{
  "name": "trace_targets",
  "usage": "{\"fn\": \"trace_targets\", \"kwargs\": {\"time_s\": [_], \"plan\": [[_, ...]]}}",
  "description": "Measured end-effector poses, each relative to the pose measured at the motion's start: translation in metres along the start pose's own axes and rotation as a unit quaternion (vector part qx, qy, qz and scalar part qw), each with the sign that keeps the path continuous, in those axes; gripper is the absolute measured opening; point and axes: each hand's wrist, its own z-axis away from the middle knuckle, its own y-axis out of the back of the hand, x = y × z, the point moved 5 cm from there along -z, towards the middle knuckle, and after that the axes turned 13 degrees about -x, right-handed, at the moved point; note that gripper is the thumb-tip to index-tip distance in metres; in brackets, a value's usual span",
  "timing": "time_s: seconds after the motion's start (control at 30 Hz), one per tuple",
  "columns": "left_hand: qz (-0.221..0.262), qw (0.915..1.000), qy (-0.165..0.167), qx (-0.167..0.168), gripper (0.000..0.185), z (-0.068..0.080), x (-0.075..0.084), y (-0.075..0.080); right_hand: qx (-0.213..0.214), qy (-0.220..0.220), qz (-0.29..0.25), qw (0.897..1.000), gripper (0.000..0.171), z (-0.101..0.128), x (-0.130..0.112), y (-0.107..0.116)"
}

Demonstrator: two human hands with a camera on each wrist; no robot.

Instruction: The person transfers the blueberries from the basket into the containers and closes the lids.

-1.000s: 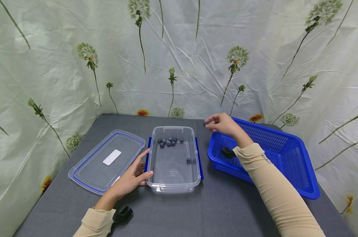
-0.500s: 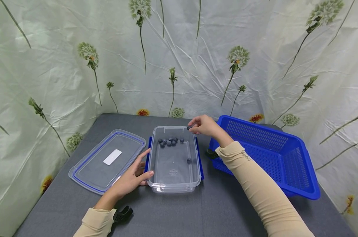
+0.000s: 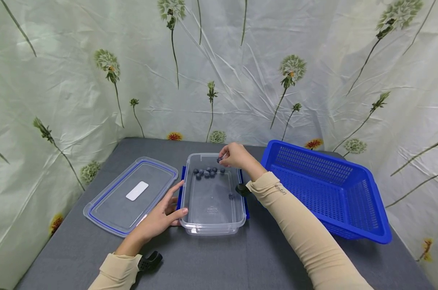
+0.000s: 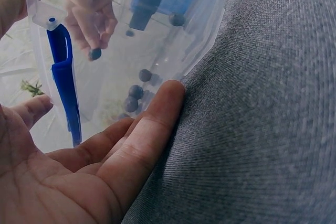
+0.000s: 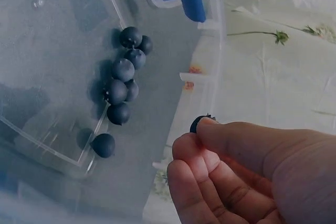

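- Right hand (image 3: pixel 237 156) has moved left from the blue mesh basket (image 3: pixel 364 189), pinching a small dark blueberry (image 3: pixel 219 160) above the clear rectangular plastic container (image 3: pixel 212 225)
- Left hand (image 3: pixel 161 217), fingers relaxed, rests on the container's left wall at lower centre

Eight blueberries (image 3: pixel 206 173), one clear container (image 3: pixel 212 229), one lid (image 3: pixel 106 201), one blue basket (image 3: pixel 349 193).
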Motion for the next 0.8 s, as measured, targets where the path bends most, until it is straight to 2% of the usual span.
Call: {"fn": "trace_targets", "kwargs": {"time_s": [0.37,0.6,0.8], "plan": [[0.005,1.0000,0.000,-0.002,0.088,0.000,0.001,0.000,-0.018,-0.042,0.008,0.999,0.017,-0.012,-0.006,-0.023],[0.004,1.0000,0.001,-0.003,0.087,-0.001,0.002,0.000,-0.026,-0.062,0.076,0.995,0.018,-0.012,-0.008,-0.028],[0.001,1.0000,-0.005,-0.005,0.087,0.000,0.003,0.000,-0.037,-0.077,0.087,0.993,0.026,-0.009,-0.011,-0.028]]}}
